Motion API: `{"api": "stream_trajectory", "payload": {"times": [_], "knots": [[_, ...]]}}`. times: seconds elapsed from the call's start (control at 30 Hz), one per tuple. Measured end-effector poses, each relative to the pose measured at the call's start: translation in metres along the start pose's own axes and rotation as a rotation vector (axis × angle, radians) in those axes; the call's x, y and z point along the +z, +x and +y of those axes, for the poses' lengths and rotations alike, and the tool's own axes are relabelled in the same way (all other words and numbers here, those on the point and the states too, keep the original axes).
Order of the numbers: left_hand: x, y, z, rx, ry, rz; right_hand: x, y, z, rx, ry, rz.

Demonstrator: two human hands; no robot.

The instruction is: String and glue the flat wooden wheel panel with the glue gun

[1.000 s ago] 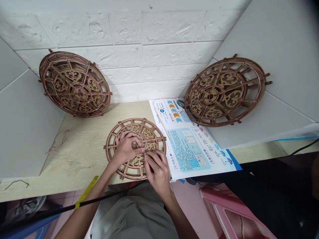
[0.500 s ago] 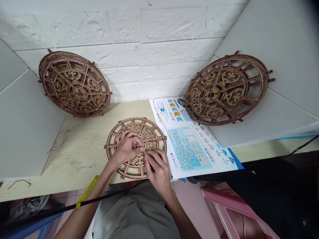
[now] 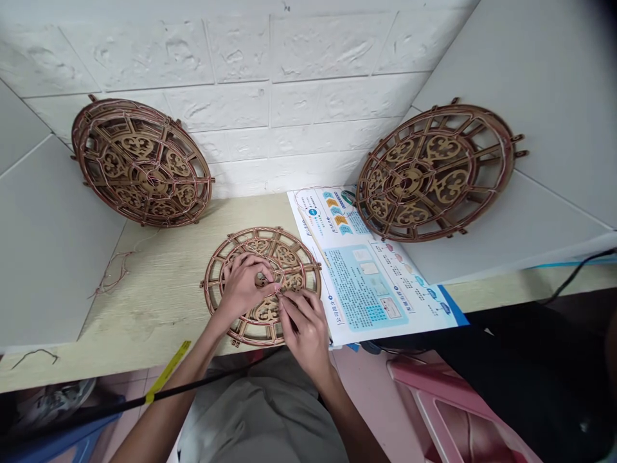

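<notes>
A round brown openwork disc with scroll cutouts and reddish wire along its ribs lies flat on the table in front of me. Over its left-centre rests my left hand, thumb and index finger pinching thin wire near the hub. My right hand comes in from the lower right, fingers pressed together at the same spot. The wire between the fingertips is tiny and mostly hidden, so its ends cannot be made out. Both hands almost touch each other at the disc's middle.
Similar wired discs lean at the left and right. A printed sheet with a thin stick lies right of the work. Loose wire sits at left on the table. A black cable crosses in front; a pink stool stands below.
The view has shifted very slightly. Both hands keep the same pinch at the disc's centre, with no clear movement of the disc.
</notes>
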State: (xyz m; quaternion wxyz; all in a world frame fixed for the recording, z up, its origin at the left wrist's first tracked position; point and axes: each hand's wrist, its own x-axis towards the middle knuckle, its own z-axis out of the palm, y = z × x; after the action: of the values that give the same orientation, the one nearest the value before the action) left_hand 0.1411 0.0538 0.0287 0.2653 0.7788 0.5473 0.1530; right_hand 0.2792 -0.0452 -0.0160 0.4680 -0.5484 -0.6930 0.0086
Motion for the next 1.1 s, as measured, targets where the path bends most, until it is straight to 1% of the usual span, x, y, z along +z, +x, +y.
{"api": "stream_trajectory", "payload": {"times": [0.53,0.67,0.8,1.1], "knots": [[0.0018,-0.0027,0.0007,0.039,0.011,-0.011,0.0008,-0.0027,0.0028,-0.006,0.001,-0.016],[-0.0023,-0.0006,0.0006,-0.002,-0.026,-0.042,0.0016,-0.0033,0.0036,-0.035,-0.009,0.008],[-0.0073,0.0006,0.0027,-0.006,-0.039,-0.092,0.0020,-0.0029,0.0024,-0.039,-0.025,0.023],[-0.0062,0.0017,0.0028,-0.019,-0.056,-0.075,0.0046,-0.0069,0.0041,-0.037,0.028,0.086]]}}
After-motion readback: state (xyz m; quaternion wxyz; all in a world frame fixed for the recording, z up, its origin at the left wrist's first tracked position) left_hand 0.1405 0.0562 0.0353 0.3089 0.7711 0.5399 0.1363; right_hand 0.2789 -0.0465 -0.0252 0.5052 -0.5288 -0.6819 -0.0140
